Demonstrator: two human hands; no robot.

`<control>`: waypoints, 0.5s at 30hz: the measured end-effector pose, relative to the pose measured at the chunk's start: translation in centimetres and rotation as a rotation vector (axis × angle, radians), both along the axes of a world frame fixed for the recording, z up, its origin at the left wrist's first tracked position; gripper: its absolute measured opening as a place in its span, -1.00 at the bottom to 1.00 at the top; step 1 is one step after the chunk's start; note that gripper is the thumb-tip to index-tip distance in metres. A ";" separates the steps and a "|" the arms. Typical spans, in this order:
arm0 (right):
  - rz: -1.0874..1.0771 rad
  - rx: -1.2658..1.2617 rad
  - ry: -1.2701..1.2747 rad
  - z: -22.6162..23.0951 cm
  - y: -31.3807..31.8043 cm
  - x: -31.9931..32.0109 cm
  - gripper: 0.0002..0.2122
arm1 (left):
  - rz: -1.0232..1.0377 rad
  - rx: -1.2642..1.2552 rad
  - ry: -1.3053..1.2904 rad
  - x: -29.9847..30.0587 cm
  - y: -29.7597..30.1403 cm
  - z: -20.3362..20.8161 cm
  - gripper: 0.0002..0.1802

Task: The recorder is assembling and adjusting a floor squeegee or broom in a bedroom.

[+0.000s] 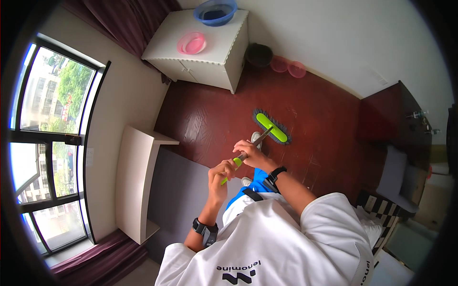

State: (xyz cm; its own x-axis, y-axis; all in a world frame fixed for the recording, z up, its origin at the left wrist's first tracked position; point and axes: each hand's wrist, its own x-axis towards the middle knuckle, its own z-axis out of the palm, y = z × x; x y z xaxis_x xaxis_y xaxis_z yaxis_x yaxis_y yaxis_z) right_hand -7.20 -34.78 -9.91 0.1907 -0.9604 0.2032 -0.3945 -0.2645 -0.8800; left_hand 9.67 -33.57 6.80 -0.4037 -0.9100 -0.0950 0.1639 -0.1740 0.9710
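A flat dust mop with a bright green head and grey fringe rests on the dark red floor, ahead of my shoes. Its pole slopes up toward me. My left hand is wrapped round the green grip near the upper end. Further down the pole, my right hand is closed round the grey shaft. Both wrists carry black bands with a small device. One white shoe shows close to the mop head, partly behind the pole.
A white cabinet stands at the far wall, bearing a pink basin and a blue basin. Beside it are a black round container and pink round items. A grey mattress lies left; a dark red desk stands right.
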 end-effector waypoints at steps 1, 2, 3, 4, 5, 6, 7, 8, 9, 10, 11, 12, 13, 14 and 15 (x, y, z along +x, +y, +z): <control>-0.023 -0.037 -0.004 -0.1 -1.4 -0.3 -0.79 | 0.002 -0.017 0.022 -0.8 -1.9 0.3 -0.70; -0.052 -0.077 -0.010 0.0 -3.2 -0.6 -0.80 | -0.010 -0.033 0.012 -1.3 -3.7 0.6 -0.70; -0.065 -0.092 -0.020 0.1 -5.0 -1.3 -0.80 | -0.014 -0.018 0.043 -1.8 -5.5 0.7 -0.70; -0.075 -0.070 -0.057 0.2 -6.8 -2.1 -0.80 | -0.020 -0.001 0.074 -2.5 -7.5 0.8 -0.71; -0.080 -0.038 -0.096 0.3 -7.9 -2.6 -0.80 | -0.040 0.005 0.088 -3.4 -9.0 1.3 -0.71; -0.085 -0.005 -0.135 0.4 -9.0 -3.3 -0.80 | -0.051 0.002 0.077 -4.3 -10.3 1.4 -0.71; -0.113 -0.067 -0.107 0.4 -10.6 -4.2 -0.82 | -0.070 -0.034 0.066 -5.2 -11.7 1.2 -0.70; -0.127 -0.075 -0.112 0.3 -12.3 -5.3 -0.82 | -0.091 -0.075 0.061 -6.5 -13.1 1.1 -0.70; -0.107 -0.080 -0.119 0.2 -13.9 -6.3 -0.82 | -0.071 -0.084 0.055 -7.8 -14.1 1.3 -0.69; -0.087 -0.085 -0.126 0.0 -15.5 -7.4 -0.82 | -0.083 -0.089 0.053 -9.3 -15.6 1.0 -0.69; -0.096 -0.086 -0.135 0.1 -17.3 -8.2 -0.82 | -0.029 -0.079 0.067 -10.2 -17.0 0.6 -0.68; -0.095 -0.050 -0.111 0.1 -19.0 -9.5 -0.82 | 0.025 -0.058 0.083 -10.9 -18.0 0.5 -0.67; -0.092 -0.014 -0.086 0.1 -20.0 -10.1 -0.81 | -0.001 -0.070 0.033 -11.3 -19.2 0.6 -0.67; -0.091 -0.016 -0.084 0.0 -20.9 -10.4 -0.81 | -0.001 -0.071 0.034 -11.3 -20.0 0.1 -0.67; -0.046 -0.004 -0.033 -0.5 -22.0 -11.2 -0.82 | -0.009 -0.084 0.052 -11.5 -21.1 -1.0 -0.67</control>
State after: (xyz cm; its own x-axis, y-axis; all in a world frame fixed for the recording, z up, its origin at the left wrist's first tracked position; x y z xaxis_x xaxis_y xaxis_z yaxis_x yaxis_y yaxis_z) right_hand -18.40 -56.82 -10.41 0.1394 -0.9672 0.2123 -0.3767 -0.2501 -0.8919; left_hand -1.85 -54.66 5.83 -0.4142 -0.9102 0.0026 0.2128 -0.0941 0.9726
